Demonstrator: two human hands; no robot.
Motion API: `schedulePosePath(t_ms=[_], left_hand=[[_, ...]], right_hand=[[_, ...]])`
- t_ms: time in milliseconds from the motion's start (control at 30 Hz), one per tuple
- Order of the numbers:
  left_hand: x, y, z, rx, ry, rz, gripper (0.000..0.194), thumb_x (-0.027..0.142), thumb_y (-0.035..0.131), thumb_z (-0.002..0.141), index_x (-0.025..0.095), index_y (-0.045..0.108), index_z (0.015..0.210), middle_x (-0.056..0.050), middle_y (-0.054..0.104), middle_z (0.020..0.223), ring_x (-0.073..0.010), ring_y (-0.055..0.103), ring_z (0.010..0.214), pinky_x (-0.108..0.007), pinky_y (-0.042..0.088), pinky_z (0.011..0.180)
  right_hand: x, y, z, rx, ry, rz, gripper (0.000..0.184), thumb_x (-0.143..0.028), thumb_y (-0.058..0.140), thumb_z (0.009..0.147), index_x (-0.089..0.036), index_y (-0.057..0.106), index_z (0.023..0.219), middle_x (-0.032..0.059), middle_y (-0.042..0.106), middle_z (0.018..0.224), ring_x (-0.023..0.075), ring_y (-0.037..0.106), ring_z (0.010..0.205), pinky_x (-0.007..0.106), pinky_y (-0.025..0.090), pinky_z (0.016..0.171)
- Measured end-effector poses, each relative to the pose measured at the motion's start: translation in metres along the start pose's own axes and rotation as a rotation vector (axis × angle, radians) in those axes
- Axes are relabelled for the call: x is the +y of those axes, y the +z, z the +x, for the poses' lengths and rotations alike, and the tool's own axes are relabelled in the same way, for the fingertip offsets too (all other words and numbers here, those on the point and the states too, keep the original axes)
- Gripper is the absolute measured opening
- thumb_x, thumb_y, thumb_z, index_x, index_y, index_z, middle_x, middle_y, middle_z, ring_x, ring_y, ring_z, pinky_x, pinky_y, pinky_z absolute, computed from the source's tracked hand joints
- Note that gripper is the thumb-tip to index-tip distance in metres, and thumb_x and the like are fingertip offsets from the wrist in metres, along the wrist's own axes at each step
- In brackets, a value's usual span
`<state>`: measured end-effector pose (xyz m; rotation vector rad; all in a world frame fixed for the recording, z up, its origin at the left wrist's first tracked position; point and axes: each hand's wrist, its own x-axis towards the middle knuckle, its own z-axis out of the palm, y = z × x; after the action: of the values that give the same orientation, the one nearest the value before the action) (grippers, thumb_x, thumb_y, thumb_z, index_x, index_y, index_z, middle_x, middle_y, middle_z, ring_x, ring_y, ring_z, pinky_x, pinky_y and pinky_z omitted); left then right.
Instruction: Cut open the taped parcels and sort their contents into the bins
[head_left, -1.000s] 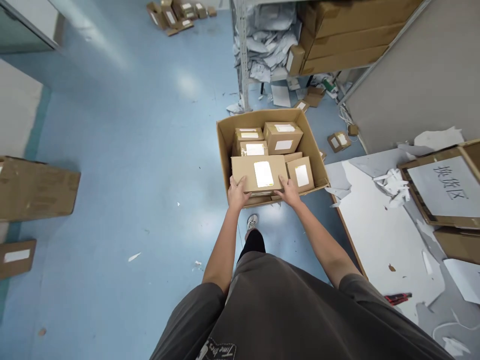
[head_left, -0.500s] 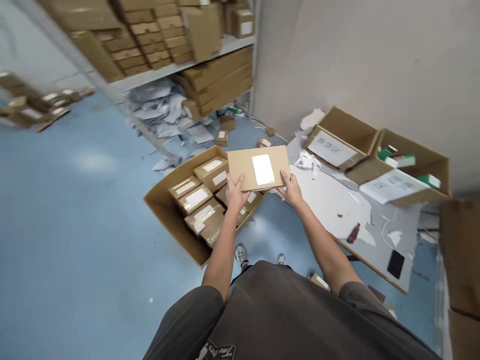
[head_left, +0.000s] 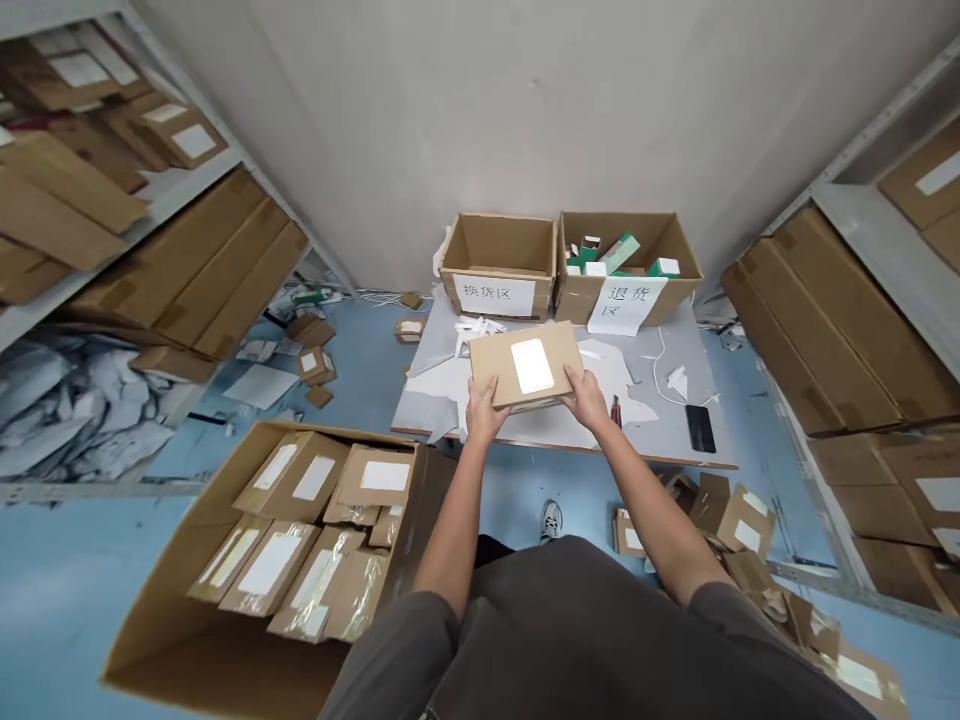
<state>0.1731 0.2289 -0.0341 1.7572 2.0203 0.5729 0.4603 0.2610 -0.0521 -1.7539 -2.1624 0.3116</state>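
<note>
Between both hands I carry a flat brown cardboard box (head_left: 491,362) with a white label (head_left: 532,367) on its upper face. My left hand (head_left: 484,412) grips its near left corner, and my right hand (head_left: 587,398) grips the near right corner. The box is held above the near part of a grey table (head_left: 442,345). Beyond it stand two open cartons with handwritten paper signs: the left carton (head_left: 499,230) shows no contents, while the right carton (head_left: 679,240) contains several green-and-white small boxes (head_left: 621,254). The underside of the held box is hidden.
A large open carton (head_left: 172,560) of labelled parcels stands at my left. On the table lie a red utility knife (head_left: 616,410), a black phone (head_left: 700,428) and white paper scraps. Shelves with boxes flank both sides; opened cartons (head_left: 750,520) litter the floor at right.
My view and body have turned right, so the table now lies in front of me. The held box has moved from beside the parcel carton to above the table, still in both hands.
</note>
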Motion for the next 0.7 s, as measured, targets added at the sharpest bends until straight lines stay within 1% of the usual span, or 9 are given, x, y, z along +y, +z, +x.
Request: schedulePosePath(t_ms=[100,200,300,400,467,567,633,700], left_hand=[[0.005,0.030,0.018,-0.061,0.018,0.024,0.087,0.037,0.089,0.084,0.031,0.053,0.162,-0.016,0.021,0.179,-0.0399,0.058,0.145,-0.047,0.053,0.116],[-0.003,0.057,0.032,-0.130,0.039,0.051,0.086,0.035,0.089,0.084,0.031,0.053,0.162,-0.017,0.020,0.179,-0.0396,0.061,0.142,-0.047,0.053,0.115],[-0.020,0.081,0.042,-0.218,0.065,0.080,0.087,0.035,0.088,0.085,0.030,0.050,0.163,-0.019,0.016,0.179,-0.0407,0.061,0.140,-0.049,0.052,0.115],[-0.039,0.096,0.046,-0.267,0.138,0.107,0.087,0.033,0.084,0.088,0.030,0.046,0.166,-0.020,0.010,0.181,-0.0430,0.055,0.146,-0.051,0.049,0.118],[-0.050,0.099,0.047,-0.278,0.186,0.104,0.088,0.031,0.081,0.090,0.031,0.042,0.168,-0.018,0.008,0.182,-0.0428,0.050,0.150,-0.052,0.048,0.118],[-0.065,0.093,0.049,-0.323,0.205,0.059,0.094,0.032,0.079,0.090,0.029,0.033,0.171,-0.018,0.008,0.182,-0.0403,0.047,0.153,-0.049,0.051,0.115],[-0.074,0.085,0.051,-0.359,0.170,0.026,0.098,0.031,0.078,0.090,0.028,0.026,0.173,-0.019,0.011,0.182,-0.0385,0.048,0.152,-0.047,0.054,0.112],[-0.081,0.077,0.055,-0.379,0.122,-0.001,0.101,0.030,0.077,0.089,0.027,0.021,0.174,-0.020,0.015,0.181,-0.0375,0.050,0.152,-0.047,0.055,0.111]], right_hand=[[0.028,0.022,-0.003,-0.011,0.074,0.045,0.086,-0.043,0.070,0.097,-0.031,0.030,0.172,0.0179,0.051,0.133,0.0411,0.055,0.126,0.055,0.054,0.103],[0.045,0.050,-0.010,-0.042,0.150,0.077,0.083,-0.042,0.068,0.098,-0.032,0.032,0.172,0.0165,0.051,0.133,0.0397,0.055,0.128,0.055,0.054,0.104],[0.051,0.079,-0.019,-0.101,0.248,0.083,0.081,-0.040,0.070,0.097,-0.032,0.036,0.170,0.0158,0.052,0.133,0.0381,0.057,0.128,0.053,0.055,0.104],[0.047,0.097,-0.029,-0.134,0.330,0.075,0.083,-0.037,0.070,0.097,-0.032,0.034,0.171,0.0165,0.051,0.140,0.0370,0.058,0.129,0.051,0.057,0.102],[0.042,0.102,-0.034,-0.140,0.377,0.056,0.083,-0.037,0.068,0.097,-0.032,0.031,0.172,0.0175,0.046,0.150,0.0367,0.057,0.134,0.049,0.058,0.102],[0.035,0.101,-0.041,-0.134,0.433,0.028,0.087,-0.039,0.069,0.096,-0.030,0.029,0.172,0.0187,0.039,0.162,0.0384,0.053,0.141,0.050,0.056,0.106],[0.032,0.099,-0.047,-0.098,0.475,0.033,0.092,-0.041,0.071,0.093,-0.029,0.026,0.173,0.0196,0.039,0.164,0.0393,0.053,0.142,0.051,0.056,0.106],[0.032,0.099,-0.054,-0.041,0.525,0.061,0.099,-0.045,0.072,0.091,-0.028,0.021,0.174,0.0198,0.045,0.159,0.0385,0.056,0.140,0.051,0.057,0.103]])
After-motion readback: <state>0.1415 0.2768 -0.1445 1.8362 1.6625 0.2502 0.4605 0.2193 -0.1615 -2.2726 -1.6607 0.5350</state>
